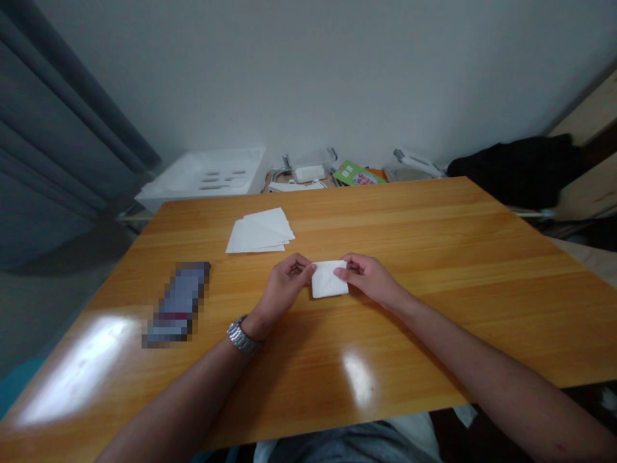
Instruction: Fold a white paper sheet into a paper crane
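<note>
Paper square (324, 281), white and matt with faint creases and slightly rounded corners, sits between the two hands over the desk (434, 257); whether its lower edge touches the wood I cannot tell. At the square's upper left corner, the left hand (285, 283) is pinching it, thumb tip on the front and the other fingers curled behind. At the square's upper right, the right hand (371, 276) pinches too, its thumb lying across the front face and its fingers bent around the back.

A watch (242, 335) with a shiny metal link band circles the left wrist, nearer the person than the square. Beyond the square and to its left, thin, smooth white sheets (260, 231) lie overlapping in a loose fan with straight edges. Well to the left of the square is a flat, dark, oblong phone (179, 302), blurred into blocks. All around the square runs glossy, yellow-brown wood with long grain lines and bright reflections. Far beyond it, past the desk's back edge, are a white slotted tray (193, 172) and a green booklet (357, 173); a crumpled black cloth (520, 168) lies far to its right.
</note>
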Demonstrator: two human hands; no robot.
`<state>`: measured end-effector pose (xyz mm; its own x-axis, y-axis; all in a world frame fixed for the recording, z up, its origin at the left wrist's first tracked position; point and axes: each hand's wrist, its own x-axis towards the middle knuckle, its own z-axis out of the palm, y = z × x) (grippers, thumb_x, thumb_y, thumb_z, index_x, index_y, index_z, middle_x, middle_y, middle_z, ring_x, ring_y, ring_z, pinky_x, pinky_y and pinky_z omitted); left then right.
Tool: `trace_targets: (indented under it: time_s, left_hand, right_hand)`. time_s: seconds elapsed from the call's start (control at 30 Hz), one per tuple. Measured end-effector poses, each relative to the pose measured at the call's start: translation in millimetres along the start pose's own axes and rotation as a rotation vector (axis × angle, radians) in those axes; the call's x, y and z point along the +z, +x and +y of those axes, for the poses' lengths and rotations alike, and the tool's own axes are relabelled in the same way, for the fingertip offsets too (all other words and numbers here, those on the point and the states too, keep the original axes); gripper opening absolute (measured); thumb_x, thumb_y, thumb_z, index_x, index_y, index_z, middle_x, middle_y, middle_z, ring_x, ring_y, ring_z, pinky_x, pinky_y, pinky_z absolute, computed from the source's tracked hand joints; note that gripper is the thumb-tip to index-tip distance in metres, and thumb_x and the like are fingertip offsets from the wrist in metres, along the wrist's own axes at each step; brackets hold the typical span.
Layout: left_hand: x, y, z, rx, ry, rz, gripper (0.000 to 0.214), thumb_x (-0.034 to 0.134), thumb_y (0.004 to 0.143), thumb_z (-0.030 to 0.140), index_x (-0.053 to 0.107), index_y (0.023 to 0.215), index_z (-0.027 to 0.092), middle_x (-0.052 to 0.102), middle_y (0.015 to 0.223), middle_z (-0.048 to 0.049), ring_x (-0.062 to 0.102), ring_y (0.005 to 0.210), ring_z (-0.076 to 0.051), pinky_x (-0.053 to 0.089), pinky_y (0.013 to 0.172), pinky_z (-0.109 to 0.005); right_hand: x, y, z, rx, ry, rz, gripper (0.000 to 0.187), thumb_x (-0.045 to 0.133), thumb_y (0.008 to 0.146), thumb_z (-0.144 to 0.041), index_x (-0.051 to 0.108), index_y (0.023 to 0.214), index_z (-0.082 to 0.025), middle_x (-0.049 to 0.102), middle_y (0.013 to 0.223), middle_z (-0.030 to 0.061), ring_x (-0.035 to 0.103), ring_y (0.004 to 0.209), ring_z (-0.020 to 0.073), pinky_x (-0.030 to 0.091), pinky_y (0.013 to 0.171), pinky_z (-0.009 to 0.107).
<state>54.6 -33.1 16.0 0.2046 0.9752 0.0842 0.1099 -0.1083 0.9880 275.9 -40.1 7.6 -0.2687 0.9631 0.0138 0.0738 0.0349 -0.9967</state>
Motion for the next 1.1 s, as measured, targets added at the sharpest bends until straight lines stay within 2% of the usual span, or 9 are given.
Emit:
trace_targets:
  time_s: [0.13, 0.2, 0.3, 0.4, 0.5, 0.7, 0.83, 0.9, 1.1]
  left_hand:
    - [-1.7, 0.1, -5.3, 0.007, 0.093, -0.018, 0.03, 0.069, 0.09, 0.045, 0.067, 0.085, 0.016, 0.069, 0.078, -0.0028, 0.064, 0.071, -0.015, 0.052, 0.065, -0.024]
    - [-3.2, -0.4, -4.5, 0.033, 0.178, -0.002, 0.03, 0.068, 0.09, 0.044, 0.071, 0.099, 0.016, 0.073, 0.087, -0.0052, 0.068, 0.077, -0.017, 0.055, 0.071, -0.027]
    - [-8.6, -2.2, 3.1, 0.226, 0.438, -0.001, 0.032, 0.063, 0.094, 0.035, 0.067, 0.122, 0.019, 0.072, 0.106, -0.0085, 0.069, 0.093, -0.02, 0.057, 0.087, -0.034]
    - [-16.5, -4.2, 12.6, 0.528, 0.725, -0.302, 0.027, 0.054, 0.097, 0.02, 0.071, 0.118, 0.023, 0.067, 0.127, -0.0103, 0.062, 0.117, -0.024, 0.05, 0.103, -0.042]
    - [-22.2, -5.3, 16.0, 0.637, 0.853, -0.489, 0.039, 0.052, 0.094, 0.012, 0.068, 0.127, 0.025, 0.062, 0.139, -0.0102, 0.057, 0.128, -0.026, 0.045, 0.11, -0.047]
    - [-21.5, -5.8, 7.0, 0.607, 0.896, -0.587, 0.05, 0.057, 0.089, 0.014, 0.061, 0.138, 0.027, 0.056, 0.147, -0.0098, 0.055, 0.133, -0.028, 0.036, 0.119, -0.054]
    - [-17.1, -7.4, 1.7, 0.553, 0.946, -0.507, 0.047, 0.056, 0.097, 0.027, 0.055, 0.144, 0.028, 0.055, 0.148, -0.0097, 0.048, 0.139, -0.028, 0.027, 0.123, -0.055]
    - [-15.0, -8.1, 0.2, 0.524, 0.976, -0.45, 0.047, 0.054, 0.1, 0.035, 0.053, 0.146, 0.026, 0.055, 0.146, -0.0116, 0.045, 0.141, -0.03, 0.027, 0.123, -0.055]
    - [-12.6, -8.4, 0.5, 0.468, 1.026, -0.406, 0.047, 0.048, 0.102, 0.042, 0.054, 0.146, 0.025, 0.057, 0.142, -0.0133, 0.05, 0.135, -0.032, 0.038, 0.116, -0.052]
  right_hand:
    - [-2.8, 2.7, 6.7, -0.017, -0.063, 0.003, 0.031, 0.071, 0.085, -0.049, 0.062, 0.087, -0.02, 0.063, 0.075, -0.0005, 0.057, 0.067, 0.0162, 0.041, 0.06, 0.027]
    - [-5.3, 4.7, 9.8, -0.031, -0.141, 0.033, 0.029, 0.07, 0.086, -0.049, 0.062, 0.087, -0.02, 0.062, 0.073, -0.0009, 0.056, 0.066, 0.0164, 0.04, 0.059, 0.027]
    - [-10.6, 7.0, 11.0, -0.091, -0.348, 0.114, 0.025, 0.067, 0.087, -0.046, 0.064, 0.087, -0.021, 0.059, 0.069, -0.0015, 0.053, 0.063, 0.0163, 0.037, 0.058, 0.027]
    - [-16.2, 8.5, 8.9, -0.132, -0.509, 0.149, 0.022, 0.064, 0.09, -0.043, 0.066, 0.092, -0.021, 0.06, 0.069, -0.0014, 0.053, 0.063, 0.0168, 0.036, 0.059, 0.028]
    - [-20.3, 10.7, 7.4, -0.169, -0.624, 0.149, 0.021, 0.062, 0.092, -0.041, 0.067, 0.094, -0.021, 0.062, 0.073, 0.0001, 0.055, 0.066, 0.0177, 0.037, 0.061, 0.029]
    - [-24.5, 18.4, 12.8, -0.259, -0.787, 0.151, 0.015, 0.063, 0.092, -0.033, 0.07, 0.097, -0.021, 0.065, 0.079, 0.0041, 0.058, 0.076, 0.0218, 0.043, 0.071, 0.033]
    - [-26.9, 18.9, 11.2, -0.418, -0.892, 0.221, 0.031, 0.062, 0.094, -0.033, 0.067, 0.122, -0.021, 0.063, 0.113, 0.0131, 0.057, 0.106, 0.0295, 0.046, 0.094, 0.044]
    - [-28.1, 15.8, 5.9, -0.457, -0.951, 0.221, 0.036, 0.06, 0.096, -0.036, 0.066, 0.129, -0.022, 0.06, 0.119, 0.0145, 0.054, 0.11, 0.0311, 0.045, 0.098, 0.047]
    - [-30.2, 2.3, -9.9, -0.487, -1.09, -0.119, 0.036, 0.048, 0.103, -0.04, 0.068, 0.131, -0.027, 0.06, 0.105, 0.0109, 0.053, 0.099, 0.0264, 0.046, 0.091, 0.042]
